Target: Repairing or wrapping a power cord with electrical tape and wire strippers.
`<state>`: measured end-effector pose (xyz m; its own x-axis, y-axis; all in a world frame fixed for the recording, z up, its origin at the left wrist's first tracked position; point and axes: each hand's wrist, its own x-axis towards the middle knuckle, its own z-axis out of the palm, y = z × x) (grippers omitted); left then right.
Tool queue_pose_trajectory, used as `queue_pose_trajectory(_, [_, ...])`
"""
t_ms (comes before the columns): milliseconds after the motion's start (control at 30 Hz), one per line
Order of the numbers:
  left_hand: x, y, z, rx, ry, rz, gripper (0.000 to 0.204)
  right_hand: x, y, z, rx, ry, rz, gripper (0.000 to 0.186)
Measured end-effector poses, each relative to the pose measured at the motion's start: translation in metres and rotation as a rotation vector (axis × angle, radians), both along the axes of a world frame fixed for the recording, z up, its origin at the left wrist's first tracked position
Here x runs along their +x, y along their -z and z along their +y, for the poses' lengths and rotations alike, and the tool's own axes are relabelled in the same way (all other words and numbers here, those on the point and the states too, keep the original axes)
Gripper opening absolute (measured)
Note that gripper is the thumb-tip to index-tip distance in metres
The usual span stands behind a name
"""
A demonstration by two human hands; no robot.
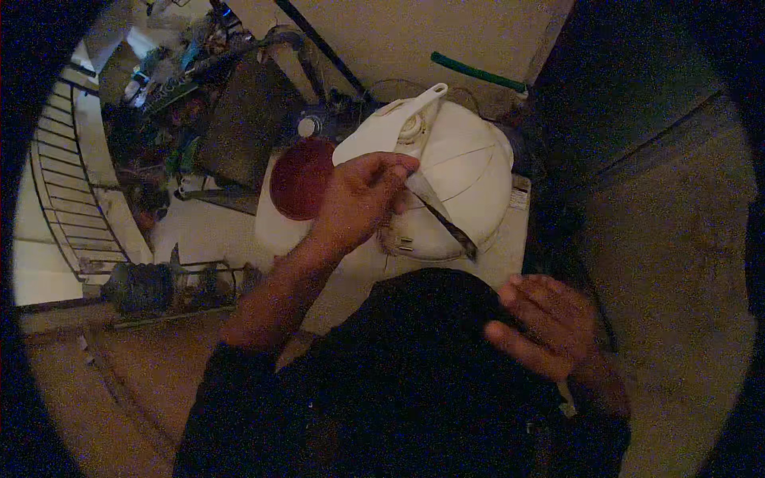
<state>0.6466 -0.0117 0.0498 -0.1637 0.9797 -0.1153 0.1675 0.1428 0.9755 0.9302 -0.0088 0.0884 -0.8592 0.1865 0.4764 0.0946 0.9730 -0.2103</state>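
My left hand (pixel 362 195) is closed in a pinch above a large white rounded plastic body (pixel 474 171). It grips a narrow blade-like tool (pixel 443 221), pale near my fingers and dark toward its far end, which slants down to the right; the dim light hides its exact kind. A white arm-like part with a slotted end (pixel 430 95) and a round dial-like piece (pixel 411 127) lies across the top of the white body. My right hand (pixel 550 323) holds nothing, fingers stretched out, beside my dark clothing and apart from the white body.
The white body rests on a pale stand (pixel 516 219). A dark red bowl-like container (pixel 301 179) stands left of it. Behind are a green stick (pixel 478 72) and a wall. A dark door-like panel (pixel 637 135) rises at right; a barred railing (pixel 68 175) and clutter lie left.
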Motion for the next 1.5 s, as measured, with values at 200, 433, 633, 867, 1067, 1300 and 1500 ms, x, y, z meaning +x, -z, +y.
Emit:
queue_pose_trajectory(200, [0.007, -0.001, -0.002, 0.063, 0.003, -0.061, 0.022, -0.02, 0.032, 0.002, -0.603, 0.646, 0.197, 0.034])
queue_pose_trajectory(433, [0.003, 0.007, -0.003, 0.035, -0.025, -0.208, 0.022, -0.07, 0.064, 0.025, -0.7, 0.576, 0.119, 0.027])
queue_pose_trajectory(633, [0.005, 0.012, -0.002, 0.06, -0.112, -0.46, 0.021, -0.072, 0.068, 0.02, -0.837, 0.686, 0.132, 0.021])
queue_pose_trajectory(867, [0.008, -0.006, -0.001, -0.008, 0.104, 0.327, 0.026, -0.064, 0.075, 0.019, -0.391, 0.603, 0.219, 0.016])
queue_pose_trajectory(1067, [0.01, -0.027, 0.002, -0.004, 0.124, 0.857, 0.025, -0.057, 0.073, 0.03, -0.235, 0.549, 0.218, 0.012])
queue_pose_trajectory(1300, [0.015, -0.033, 0.024, 0.767, 0.445, 0.998, 0.018, -0.055, 0.063, 0.033, -0.206, 0.533, 0.195, 0.012])
queue_pose_trajectory(1500, [0.015, -0.021, 0.052, 0.47, 0.89, 0.774, 0.016, -0.05, 0.059, 0.038, -0.385, 0.538, 0.192, 0.009])
